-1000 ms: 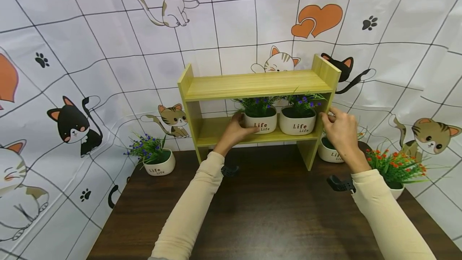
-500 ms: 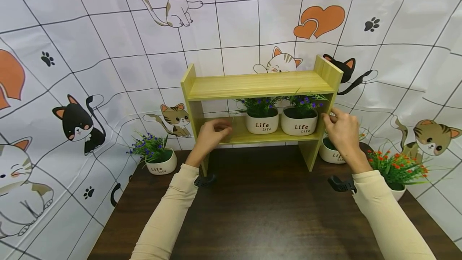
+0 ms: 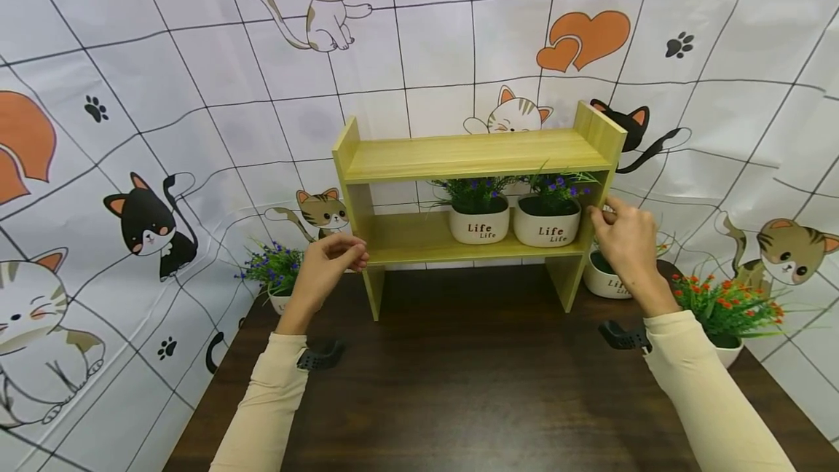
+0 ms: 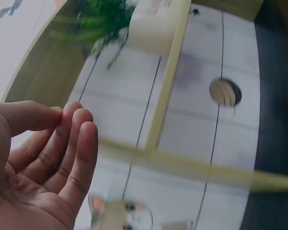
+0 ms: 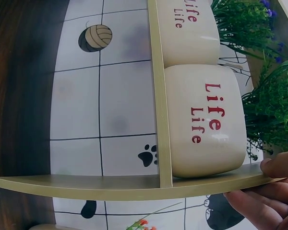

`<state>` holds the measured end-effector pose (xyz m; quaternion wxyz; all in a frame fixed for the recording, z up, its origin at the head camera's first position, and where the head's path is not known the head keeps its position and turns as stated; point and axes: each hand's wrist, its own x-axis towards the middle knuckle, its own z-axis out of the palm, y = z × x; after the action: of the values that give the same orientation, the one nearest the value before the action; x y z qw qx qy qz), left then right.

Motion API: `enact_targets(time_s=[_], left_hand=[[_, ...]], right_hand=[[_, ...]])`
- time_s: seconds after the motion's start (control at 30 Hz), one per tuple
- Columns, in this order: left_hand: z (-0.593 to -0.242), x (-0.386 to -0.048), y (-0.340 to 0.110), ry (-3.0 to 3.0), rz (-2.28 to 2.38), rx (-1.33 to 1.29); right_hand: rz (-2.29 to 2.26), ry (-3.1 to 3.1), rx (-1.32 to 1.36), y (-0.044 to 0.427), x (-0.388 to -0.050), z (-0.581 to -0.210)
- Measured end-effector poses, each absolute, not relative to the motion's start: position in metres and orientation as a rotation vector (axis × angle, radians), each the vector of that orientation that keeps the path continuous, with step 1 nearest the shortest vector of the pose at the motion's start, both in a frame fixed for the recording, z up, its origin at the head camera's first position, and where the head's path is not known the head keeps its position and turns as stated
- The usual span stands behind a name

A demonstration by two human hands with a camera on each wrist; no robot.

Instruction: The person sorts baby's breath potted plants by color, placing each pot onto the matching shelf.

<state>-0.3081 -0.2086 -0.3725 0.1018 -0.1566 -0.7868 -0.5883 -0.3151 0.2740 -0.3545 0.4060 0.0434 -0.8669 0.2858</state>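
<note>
A light wooden shelf [image 3: 472, 155] stands on the dark table. Two white pots [image 3: 479, 226] [image 3: 547, 228] with purple flowers sit side by side on its middle board, toward the right. My left hand [image 3: 323, 272] is beside the shelf's left panel, holding nothing; in the left wrist view the thumb tip of this hand [image 4: 48, 153] meets the index fingertip. At the shelf's right panel [image 5: 105, 188], my right hand [image 5: 273, 191] pinches the edge between thumb and fingers, near the right-hand pot [image 5: 206, 120].
A pot with purple flowers [image 3: 272, 268] stands left of the shelf, partly behind my left hand. Right of the shelf are a white pot [image 3: 606, 279] and a pot with orange flowers [image 3: 727, 304]. A wall with printed cats [image 3: 419, 35] rises behind.
My left hand has let go of the left-hand pot on the shelf and moved left, out past the shelf's left panel. The right hand keeps its place on the right panel.
</note>
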Motion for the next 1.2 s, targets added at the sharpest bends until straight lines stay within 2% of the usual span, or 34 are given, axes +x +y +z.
enact_targets(time_s=[0.53,0.87,1.2], left_hand=[[-0.424,-0.288,-0.308,-2.142,-1.788,-0.165],[-0.448,-0.278,-0.347,-1.842,-1.871,0.088],[-0.473,-0.283,-0.373,-1.735,-1.835,0.313]], right_hand=[[0.727,-2.199,0.106,0.276,-0.316,-0.353],[0.736,-2.199,0.113,0.275,-0.317,-0.356],[0.730,-2.197,0.105,0.275,-0.317,-0.356]])
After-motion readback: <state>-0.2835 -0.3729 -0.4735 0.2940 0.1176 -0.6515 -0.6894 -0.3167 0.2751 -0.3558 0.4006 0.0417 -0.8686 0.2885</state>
